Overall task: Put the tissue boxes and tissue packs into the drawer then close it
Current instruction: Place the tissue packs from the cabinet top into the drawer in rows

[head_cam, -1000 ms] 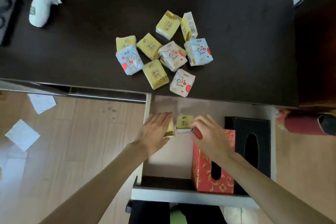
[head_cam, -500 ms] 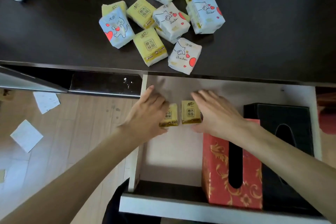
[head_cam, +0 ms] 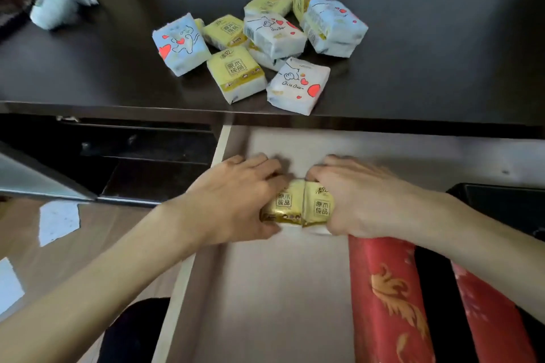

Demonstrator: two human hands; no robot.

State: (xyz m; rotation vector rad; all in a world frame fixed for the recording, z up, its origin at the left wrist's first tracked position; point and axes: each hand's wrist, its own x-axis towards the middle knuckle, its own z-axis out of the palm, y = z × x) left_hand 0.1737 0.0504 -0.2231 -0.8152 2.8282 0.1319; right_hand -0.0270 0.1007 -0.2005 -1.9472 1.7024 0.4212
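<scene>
Two yellow tissue packs [head_cam: 298,206] now pressed together side by side in the open drawer [head_cam: 265,289], left hand [head_cam: 236,200] and right hand [head_cam: 359,200] each with grip closed on one, red tissue box [head_cam: 386,298] beside, more packs [head_cam: 259,47] on the table [head_cam: 427,68]

My one head camera looks steeply down, close over the open drawer [head_cam: 265,289] and bench [head_cam: 413,68] edge.

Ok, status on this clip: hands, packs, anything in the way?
Left hand and right hand each on a yellow pack, side by side in drawer. Pile of packs waits on desk. Nothing blocking.
</scene>
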